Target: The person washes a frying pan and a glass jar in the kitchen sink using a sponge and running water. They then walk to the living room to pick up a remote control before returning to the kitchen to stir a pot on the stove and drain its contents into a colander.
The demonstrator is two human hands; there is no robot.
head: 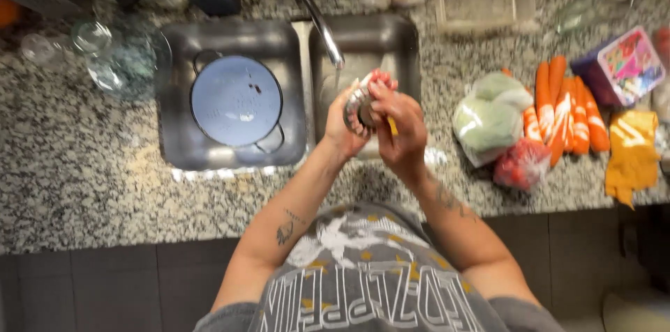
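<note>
small metal piece (359, 107): round, shiny, held over the right basin (391, 42), just under the faucet (317, 18) spout; too blurred to tell what it is
left hand (347, 119): grip closed around the metal piece from the left, cupping it
right hand (399, 129): grip clenched on something with a yellow bit (393, 125) showing, pressed against the piece; looks like a scrubber, can't confirm
water: thin stream seems to fall from the spout, blurry
progress: piece is mid-wash by the look of it, not rinsed off or set down yet
left basin (178, 143): blue pot (236, 100) sits in it, untouched, a few specks inside
bench (84, 178): speckled granite; carrots (565, 108), bagged greens (488, 119), bagged red produce (520, 164), yellow cloth (631, 154) to the right; glassware (115, 56) to the left
</note>
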